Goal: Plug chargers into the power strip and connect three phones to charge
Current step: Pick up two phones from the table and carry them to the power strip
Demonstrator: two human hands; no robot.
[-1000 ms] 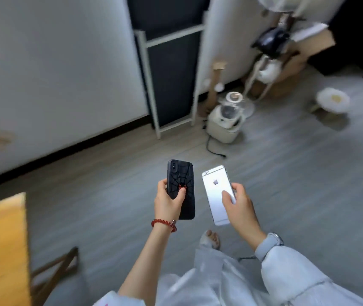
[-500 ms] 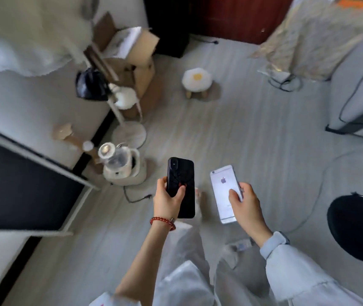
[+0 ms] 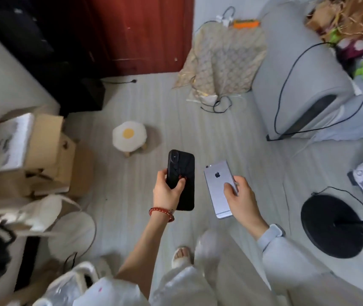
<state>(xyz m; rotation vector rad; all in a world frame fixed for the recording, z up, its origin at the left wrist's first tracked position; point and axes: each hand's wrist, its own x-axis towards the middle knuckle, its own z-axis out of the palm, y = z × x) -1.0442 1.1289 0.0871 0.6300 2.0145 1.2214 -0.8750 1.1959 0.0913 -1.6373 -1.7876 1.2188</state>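
My left hand (image 3: 167,192) grips a phone in a black case (image 3: 181,168), held upright with its back toward me. My right hand (image 3: 241,196) holds a silver phone (image 3: 218,184), back side up, tilted slightly left. Both phones hang in the air above the grey floor, side by side and apart. Far off by the wall, white charger plugs with cables (image 3: 224,18) lie next to an orange object (image 3: 246,23). No third phone shows.
A small egg-shaped stool (image 3: 129,135) stands ahead on the floor. Cardboard boxes (image 3: 32,151) sit at left, a grey sofa (image 3: 304,89) with a black cable at right, a black round lamp base (image 3: 332,226) near right. A patterned bag (image 3: 222,60) and loose cables (image 3: 217,106) lie ahead.
My view has swung to the right across the room, from the white wall and frame to the red door and sofa. Both hands keep the same grip on the phones.
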